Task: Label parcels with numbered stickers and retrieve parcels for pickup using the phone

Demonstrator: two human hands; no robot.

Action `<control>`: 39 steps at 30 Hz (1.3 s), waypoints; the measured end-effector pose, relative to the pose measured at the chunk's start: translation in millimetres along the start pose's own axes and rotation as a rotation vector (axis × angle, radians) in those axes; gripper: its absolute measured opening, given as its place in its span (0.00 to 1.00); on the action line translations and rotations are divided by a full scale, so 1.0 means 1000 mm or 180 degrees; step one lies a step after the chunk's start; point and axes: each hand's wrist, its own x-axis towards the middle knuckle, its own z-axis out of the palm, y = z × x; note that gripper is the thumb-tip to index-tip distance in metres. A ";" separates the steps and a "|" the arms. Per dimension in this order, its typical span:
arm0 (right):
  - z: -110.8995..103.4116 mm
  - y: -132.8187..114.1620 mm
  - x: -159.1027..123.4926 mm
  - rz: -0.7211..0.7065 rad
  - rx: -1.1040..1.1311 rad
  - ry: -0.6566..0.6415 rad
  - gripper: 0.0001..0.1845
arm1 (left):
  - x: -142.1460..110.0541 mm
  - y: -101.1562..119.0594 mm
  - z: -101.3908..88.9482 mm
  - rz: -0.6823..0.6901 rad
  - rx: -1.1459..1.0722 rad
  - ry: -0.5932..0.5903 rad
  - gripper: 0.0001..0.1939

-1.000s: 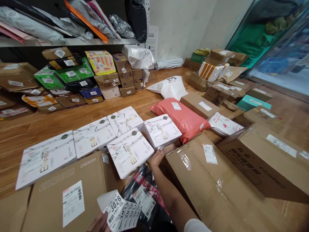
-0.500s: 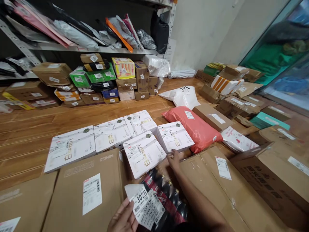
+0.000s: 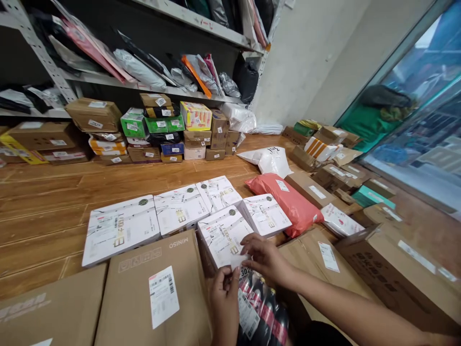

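Observation:
Over a shrink-wrapped pack of dark bottles (image 3: 267,305), both hands meet at a small sheet of white labels (image 3: 237,261), where part of a printed number shows. My left hand (image 3: 226,293) pinches its near left side between thumb and fingers. From the other side, my right hand (image 3: 264,257) has its fingertips closed at the sheet's upper right edge. Just beyond the hands lies a white printed box (image 3: 221,233). On the bottle pack is a white shipping label (image 3: 248,312), partly hidden by the left hand.
More white boxes (image 3: 120,226) lie on the wooden floor. A large MINISO carton (image 3: 133,298) is at the left, with another carton (image 3: 327,278) at the right. Beyond are a red parcel (image 3: 288,202), a shelf of bags (image 3: 154,84) and stacked small parcels (image 3: 196,137).
My right hand has come back from the white box to the label sheet in my left hand. The sheet has moved up and right, and the view has tilted up.

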 end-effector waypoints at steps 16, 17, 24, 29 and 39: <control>0.066 0.066 0.041 0.0751 0.1465 -0.0137 0.18 | 0.063 -0.037 -0.031 -0.0502 -0.0474 0.0010 0.19; 0.070 0.073 0.044 0.0752 0.1579 -0.0039 0.18 | 0.067 -0.042 -0.029 -0.0492 -0.0354 0.0033 0.19; 0.070 0.126 0.071 0.0908 0.1944 -0.0264 0.21 | 0.094 -0.079 -0.020 -0.0884 -0.0897 -0.0180 0.25; 0.072 0.152 0.081 0.0811 0.1766 -0.0593 0.19 | 0.109 -0.095 -0.021 -0.0699 -0.0612 -0.0105 0.18; 0.083 0.165 0.095 0.0901 0.1973 -0.0614 0.21 | 0.118 -0.094 -0.018 -0.1003 -0.0743 0.0274 0.20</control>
